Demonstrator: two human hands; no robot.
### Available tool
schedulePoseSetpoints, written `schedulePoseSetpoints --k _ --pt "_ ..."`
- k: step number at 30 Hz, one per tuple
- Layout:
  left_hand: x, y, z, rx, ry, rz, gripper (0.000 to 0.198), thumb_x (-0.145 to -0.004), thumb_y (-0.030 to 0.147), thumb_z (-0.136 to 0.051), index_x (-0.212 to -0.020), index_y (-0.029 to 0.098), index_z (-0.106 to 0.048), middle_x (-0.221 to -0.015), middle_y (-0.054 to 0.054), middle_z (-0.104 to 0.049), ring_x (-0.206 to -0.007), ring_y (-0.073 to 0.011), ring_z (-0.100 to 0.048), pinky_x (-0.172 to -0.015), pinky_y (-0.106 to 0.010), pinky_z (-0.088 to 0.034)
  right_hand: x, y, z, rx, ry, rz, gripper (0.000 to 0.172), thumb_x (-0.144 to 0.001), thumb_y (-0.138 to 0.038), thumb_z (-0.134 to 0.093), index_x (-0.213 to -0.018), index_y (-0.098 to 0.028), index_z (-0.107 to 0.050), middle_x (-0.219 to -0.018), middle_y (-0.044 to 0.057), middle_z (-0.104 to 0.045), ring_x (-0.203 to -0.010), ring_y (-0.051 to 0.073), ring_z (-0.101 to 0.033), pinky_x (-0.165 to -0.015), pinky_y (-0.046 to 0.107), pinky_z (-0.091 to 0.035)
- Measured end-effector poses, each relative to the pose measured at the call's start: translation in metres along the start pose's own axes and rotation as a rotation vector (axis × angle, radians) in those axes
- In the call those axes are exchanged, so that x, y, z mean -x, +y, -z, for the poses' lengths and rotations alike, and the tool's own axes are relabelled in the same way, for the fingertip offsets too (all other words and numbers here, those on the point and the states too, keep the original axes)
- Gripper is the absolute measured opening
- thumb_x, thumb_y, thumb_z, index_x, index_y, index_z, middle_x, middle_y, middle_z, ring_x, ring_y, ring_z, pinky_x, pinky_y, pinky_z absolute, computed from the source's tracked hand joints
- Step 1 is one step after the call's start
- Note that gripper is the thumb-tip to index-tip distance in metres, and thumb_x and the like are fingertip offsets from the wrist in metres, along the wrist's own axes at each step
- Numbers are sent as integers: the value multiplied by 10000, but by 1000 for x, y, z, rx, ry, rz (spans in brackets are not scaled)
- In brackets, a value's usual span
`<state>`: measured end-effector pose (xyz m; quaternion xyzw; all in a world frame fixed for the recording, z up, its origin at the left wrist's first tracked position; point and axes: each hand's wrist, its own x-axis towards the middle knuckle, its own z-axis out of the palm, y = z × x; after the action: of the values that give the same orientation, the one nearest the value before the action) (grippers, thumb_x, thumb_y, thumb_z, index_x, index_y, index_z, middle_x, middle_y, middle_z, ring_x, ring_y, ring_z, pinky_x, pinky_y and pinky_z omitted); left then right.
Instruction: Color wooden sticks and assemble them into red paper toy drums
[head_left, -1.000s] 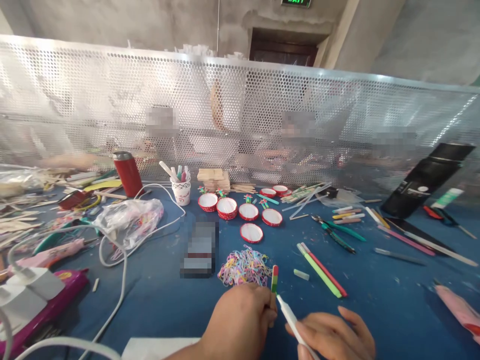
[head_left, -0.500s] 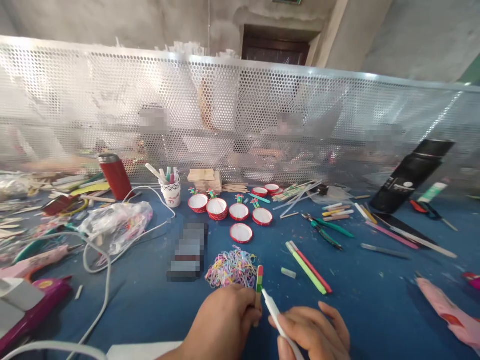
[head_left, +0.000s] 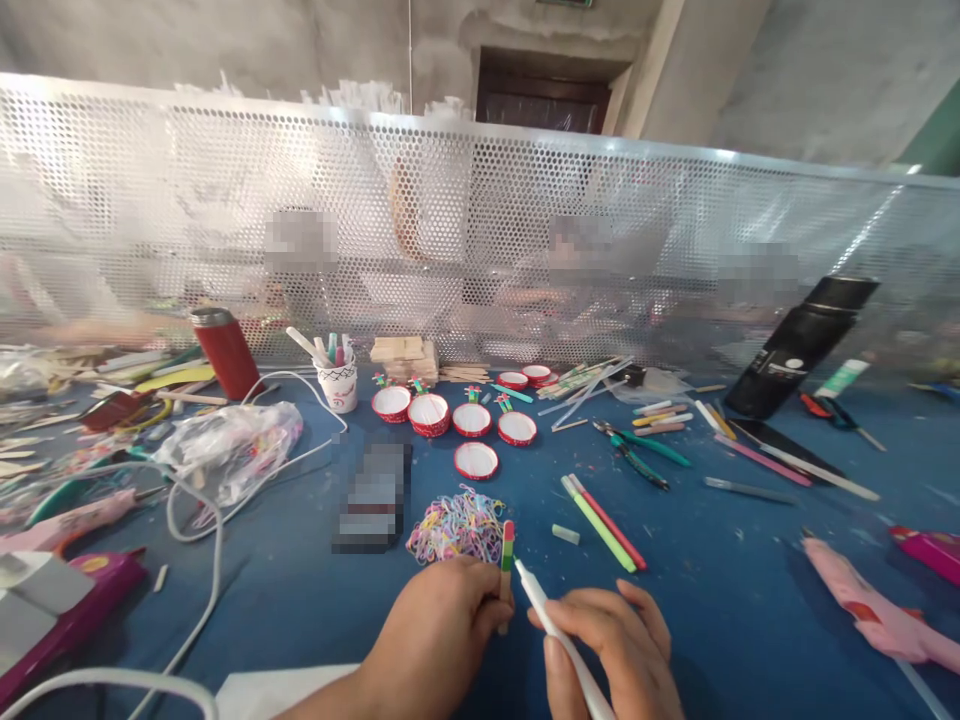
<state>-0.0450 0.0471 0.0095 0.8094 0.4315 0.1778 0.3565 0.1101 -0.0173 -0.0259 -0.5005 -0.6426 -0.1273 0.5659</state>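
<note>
Flat wooden stick with a red tip and a green band stands nearly upright just above the blue surface, toward its near edge and about midway between the left and right edges. The left hand is clamped on its lower part, thumb and fingers pinched together. The right hand is closed around a slim white marker pen, whose tip points at the green band from just beside it; whether they touch is hard to tell.

Right beyond the left hand lies a loose pile of multicoloured rubber bands. Toward the right edge from the stick are a small pale-green translucent cap and, side by side, a long light-green pen and a long red pen.

Farther toward the far edge sit round white dishes with red rims, some stacked. Green-handled metal pliers lie to their right, and a white paper cup of pens stands to their left. Behind, a perforated metal screen runs along the far edge.
</note>
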Motion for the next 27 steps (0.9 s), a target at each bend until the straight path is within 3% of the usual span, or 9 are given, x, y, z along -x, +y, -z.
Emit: schedulePoseSetpoints --k 3,8,17,22,27 --pt "0 2 2 6 0 5 159 -814 156 -501 -704 212 -602 -727 28 -641 -710 -126 -554 -641 -217 -336 1 0 3 -22 -30 -51 116 -883 -164 -558 -975 -207 -615 -802 30 -690 -761 203 -654 -999 490 -349" --pt "-3 4 5 25 -24 -9 169 -845 186 -503 -714 212 -607 -702 37 -642 -673 -119 -564 -622 -211 -345 0 3 12 -35 -103 6 141 -881 -136 -567 -1002 -202 -596 -848 29 -686 -833 200 -653 -1001 454 -341" --pt "-6 -1 2 34 -36 6 207 -880 294 -527 -728 209 -640 -662 36 -618 -646 -130 -576 -594 -218 -372 -9 -1 15 -47 -118 -16 92 -907 -115 -540 -937 -199 -561 -799 -1 -645 -779 164 -614 -1006 435 -324" --pt "-8 -4 1 65 -35 -5 187 -854 290 -547 -722 205 -649 -652 35 -618 -646 -131 -579 -589 -213 -390 -15 -4 19 -55 -184 -48 81 -917 -145 -561 -964 -210 -571 -822 -3 -635 -784 161 -604 -984 429 -333" --pt "-10 -6 0 109 -53 27 176 -829 269 -547 -716 193 -659 -633 33 -611 -596 -113 -552 -559 -200 -385 -17 -3 21 -36 -162 -29 104 -920 -160 -560 -998 -225 -586 -854 2 -661 -821 175 -618 -986 426 -335"
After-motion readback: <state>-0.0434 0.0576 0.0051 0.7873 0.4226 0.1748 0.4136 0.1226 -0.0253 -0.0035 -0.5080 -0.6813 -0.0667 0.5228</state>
